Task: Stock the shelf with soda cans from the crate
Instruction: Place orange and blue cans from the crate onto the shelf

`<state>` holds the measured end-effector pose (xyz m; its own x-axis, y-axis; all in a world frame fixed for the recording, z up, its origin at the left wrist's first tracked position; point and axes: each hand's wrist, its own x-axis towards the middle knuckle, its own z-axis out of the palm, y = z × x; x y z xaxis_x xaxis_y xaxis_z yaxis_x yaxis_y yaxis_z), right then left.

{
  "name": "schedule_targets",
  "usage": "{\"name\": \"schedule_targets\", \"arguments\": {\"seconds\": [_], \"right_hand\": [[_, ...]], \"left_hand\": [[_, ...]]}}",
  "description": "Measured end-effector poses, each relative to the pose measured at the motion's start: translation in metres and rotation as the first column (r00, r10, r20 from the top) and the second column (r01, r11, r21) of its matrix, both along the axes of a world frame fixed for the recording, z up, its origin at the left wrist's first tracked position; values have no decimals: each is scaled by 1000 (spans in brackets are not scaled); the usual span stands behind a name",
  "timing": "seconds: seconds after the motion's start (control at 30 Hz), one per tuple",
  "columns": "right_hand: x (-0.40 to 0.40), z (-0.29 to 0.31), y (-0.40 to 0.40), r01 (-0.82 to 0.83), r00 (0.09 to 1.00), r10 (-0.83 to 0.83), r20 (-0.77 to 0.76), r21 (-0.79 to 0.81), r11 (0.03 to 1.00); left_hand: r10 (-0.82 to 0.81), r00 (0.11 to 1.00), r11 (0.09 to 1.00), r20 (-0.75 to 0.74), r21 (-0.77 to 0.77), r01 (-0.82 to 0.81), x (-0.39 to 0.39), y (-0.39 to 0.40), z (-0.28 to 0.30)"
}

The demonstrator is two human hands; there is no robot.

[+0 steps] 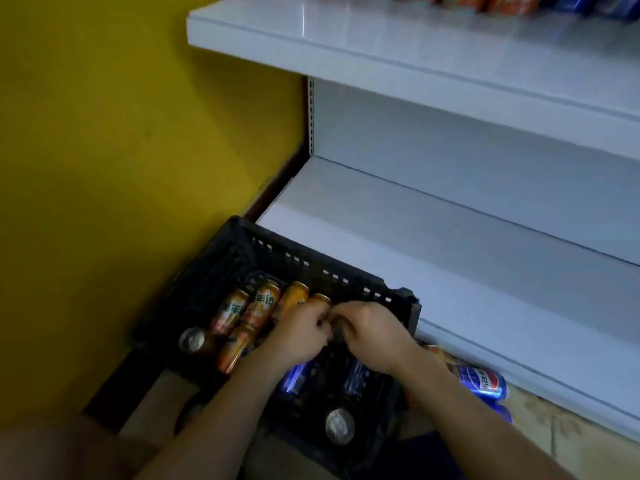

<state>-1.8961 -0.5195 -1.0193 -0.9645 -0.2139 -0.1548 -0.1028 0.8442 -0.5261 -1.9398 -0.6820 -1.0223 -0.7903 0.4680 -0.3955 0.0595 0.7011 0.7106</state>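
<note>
- Soda cans [263,306] were mostly in the black crate [311,271], which sat on the floor against the yellow wall [121,133], just in front of the low white shelf [450,271].
- Progress, my read: barely started on this shelf. Its visible surface held no cans. The upper shelf [415,57] had orange and blue stock along its back edge, blurred.
- Left to do: a row of orange cans lying on their sides at the crate's far-left end, blue cans [298,375] lying lower in the crate under my forearms, plus two cans showing their silver tops [341,426].
- A blue can [483,382] lay on the floor outside the crate, right of it, below the shelf lip.
- My left hand [298,336] and right hand [372,336] were both down in the crate, fingers curled, knuckles nearly touching each other.
- Grip: both looked closed around something between them, likely cans, but my own hands hid it; couldn't tell what, if anything, either held.
- Labels: orange cans carried green Chinese lettering, too blurred to read fully. The floor can had a red-white-blue Pepsi-style globe; its text was unreadable.
</note>
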Motion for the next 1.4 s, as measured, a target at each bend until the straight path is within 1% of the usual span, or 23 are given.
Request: {"name": "schedule_targets", "arguments": {"seconds": [0.07, 0.13, 0.23, 0.3, 0.37, 0.43, 0.5, 0.6, 0.67, 0.73, 0.77, 0.8, 0.83, 0.87, 0.9, 0.93, 0.97, 1.03, 1.17, 1.23, 1.27, 1.33, 1.4], "right_hand": [[21, -23, -13, -101, 980, 90, 178, 57, 993], [41, -34, -26, -133, 942, 90, 323, 112, 985], [59, -52, -47, -209, 862, 38, 506, 286, 935], [64, -71, -60, -283, 801, -33, 598, 427, 859], [64, -94, -72, -320, 779, -119, 615, 554, 769], [66, -112, -82, -316, 770, -191, 609, 624, 714], [66, -111, -85, -260, 779, -224, 586, 626, 735], [69, -76, -80, -60, 833, -292, 469, 602, 797], [72, -45, -70, 155, 873, -354, 336, 497, 854], [78, -11, -60, 404, 853, -457, 251, 238, 883], [80, 5, -57, 519, 824, -519, 230, 62, 852], [80, 20, -57, 606, 789, -574, 218, -123, 786], [80, 33, -59, 655, 755, -621, 210, -298, 695], [79, 46, -63, 672, 721, -663, 204, -442, 595], [76, 57, -68, 674, 681, -705, 197, -545, 499], [72, 67, -73, 670, 638, -746, 189, -613, 418], [68, 77, -78, 659, 600, -780, 180, -664, 353], [59, 97, -84, 611, 565, -812, 148, -736, 292], [49, 129, -84, 511, 615, -777, 137, -820, 260], [50, 136, -77, 484, 614, -778, 133, -842, 238], [52, 137, -73, 480, 609, -784, 122, -844, 241], [58, 138, -65, 472, 622, -779, 81, -833, 290], [60, 144, -58, 468, 659, -751, 41, -804, 367]], "left_hand": [[-66, 983, 989, 171, -118, 87, 26, -4, -24], [-81, 960, 970, 268, -199, 137, 49, -9, -39], [-108, 931, 947, 348, -250, 203, 69, -14, -59], [-150, 916, 927, 371, -270, 261, 66, -13, -72], [-164, 909, 932, 384, -242, 271, 59, -11, -80], [-124, 917, 952, 378, -215, 217, 56, -14, -86], [-59, 930, 977, 362, -172, 128, 54, -22, -86], [16, 945, 997, 327, -80, 10, 49, -35, -76], [101, 944, 995, 315, -11, -103, 40, -46, -69], [127, 918, 980, 376, 95, -174, 30, -56, -58], [123, 877, 958, 464, 174, -227, 26, -60, -51], [106, 808, 914, 579, 264, -309, 24, -62, -39], [77, 727, 851, 682, 335, -405, 23, -63, -27], [48, 679, 799, 733, 380, -466, 21, -63, -13], [30, 666, 768, 746, 409, -492, 20, -61, 1], [23, 676, 755, 737, 430, -494, 19, -58, 17], [18, 684, 746, 729, 446, -495, 17, -55, 31], [-12, 679, 728, 734, 471, -497, 13, -46, 59], [-113, 660, 754, 743, 497, -430, 2, -32, 96], [-162, 670, 764, 725, 521, -380, -1, -21, 102], [-165, 676, 776, 718, 518, -361, -1, -16, 102], [-156, 714, 790, 683, 520, -324, 2, -9, 102], [-132, 774, 754, 619, 570, -327, 5, -3, 104]]}}
